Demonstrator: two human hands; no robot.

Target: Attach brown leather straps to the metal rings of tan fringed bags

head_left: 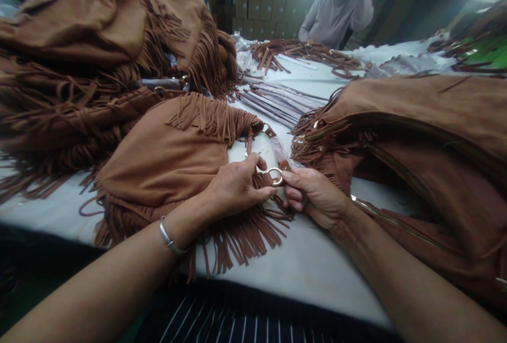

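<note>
A brown fringed bag [170,148] lies on the white table in front of me, its fringe spread toward the near edge. At its right end is a gold metal ring [274,176]. My left hand [241,182] rests over the bag's end, thumb and index finger curved around the leather tab that bears the ring. From the right, my right hand [311,190] pinches a small strap end [284,170] against the ring, its fingers curled. A second metal ring [264,127] with a short strap sits just behind my hands.
Brown fringed bags [87,21] are piled at the left. An open zippered bag [431,121] lies at the right. Wrapped strips [273,101] and loose straps [312,53] lie farther back on the table [317,269]. Across it is a person [335,16], with stacked cartons [261,5] behind.
</note>
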